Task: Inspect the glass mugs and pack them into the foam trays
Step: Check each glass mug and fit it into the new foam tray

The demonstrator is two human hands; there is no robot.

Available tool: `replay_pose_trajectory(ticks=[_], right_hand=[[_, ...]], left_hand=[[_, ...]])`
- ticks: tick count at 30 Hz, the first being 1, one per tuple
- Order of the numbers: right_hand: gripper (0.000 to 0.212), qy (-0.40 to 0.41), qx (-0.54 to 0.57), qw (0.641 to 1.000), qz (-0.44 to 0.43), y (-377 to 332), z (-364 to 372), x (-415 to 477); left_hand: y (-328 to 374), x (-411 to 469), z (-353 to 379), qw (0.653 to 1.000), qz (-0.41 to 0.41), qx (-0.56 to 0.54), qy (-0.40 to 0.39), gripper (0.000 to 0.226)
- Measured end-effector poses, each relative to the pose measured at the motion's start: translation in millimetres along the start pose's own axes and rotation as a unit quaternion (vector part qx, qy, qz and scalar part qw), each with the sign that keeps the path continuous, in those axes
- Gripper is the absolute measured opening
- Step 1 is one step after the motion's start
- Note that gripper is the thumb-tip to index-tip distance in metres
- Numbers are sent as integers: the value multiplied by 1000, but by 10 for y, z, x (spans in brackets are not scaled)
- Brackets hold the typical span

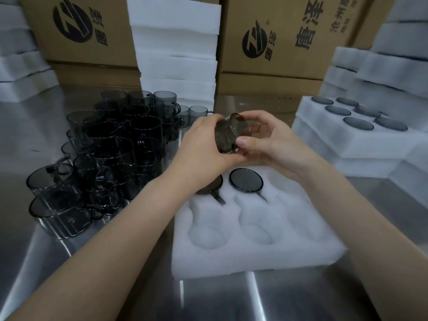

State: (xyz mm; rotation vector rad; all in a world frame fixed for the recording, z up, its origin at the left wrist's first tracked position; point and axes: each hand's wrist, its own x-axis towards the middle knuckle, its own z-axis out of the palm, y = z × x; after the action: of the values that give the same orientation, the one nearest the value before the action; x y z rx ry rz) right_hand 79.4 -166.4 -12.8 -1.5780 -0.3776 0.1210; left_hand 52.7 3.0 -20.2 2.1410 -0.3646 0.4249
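Both hands hold one smoky grey glass mug (230,133), tilted, above the far edge of a white foam tray (254,249). My left hand (203,144) grips it from the left and my right hand (266,140) from the right, thumb on its lower side. In the tray's far row sit two mugs: one (246,180) in full view, the other (212,188) partly hidden under my left wrist. The near pockets hold nothing. A crowd of loose grey mugs (111,149) stands on the steel table at the left, some stacked.
A filled foam tray (361,137) rests on stacked trays at the right. A tall stack of white foam trays (178,56) rises behind the hands. Cardboard boxes (284,35) line the back. More foam stacks (20,56) stand at the far left.
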Motion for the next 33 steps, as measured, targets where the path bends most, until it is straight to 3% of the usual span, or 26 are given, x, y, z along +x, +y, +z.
replay_pose_trajectory(ticks=[4, 12, 20, 28, 33], right_hand=[[52, 35, -51, 997, -35, 37, -5, -23], [54, 81, -118, 987, -68, 68, 81, -22], [34, 136, -58, 987, -58, 56, 76, 2], [9, 11, 131, 991, -2, 62, -43, 15], [33, -65, 172, 983, -23, 97, -72, 18]], left_hand=[[10, 51, 34, 999, 18, -36, -14, 61], [-87, 14, 96, 997, 61, -30, 47, 51], [-80, -3, 80, 994, 97, -9, 52, 55], [-89, -2, 84, 995, 68, -19, 72, 60], [-117, -13, 73, 992, 68, -57, 94, 53]])
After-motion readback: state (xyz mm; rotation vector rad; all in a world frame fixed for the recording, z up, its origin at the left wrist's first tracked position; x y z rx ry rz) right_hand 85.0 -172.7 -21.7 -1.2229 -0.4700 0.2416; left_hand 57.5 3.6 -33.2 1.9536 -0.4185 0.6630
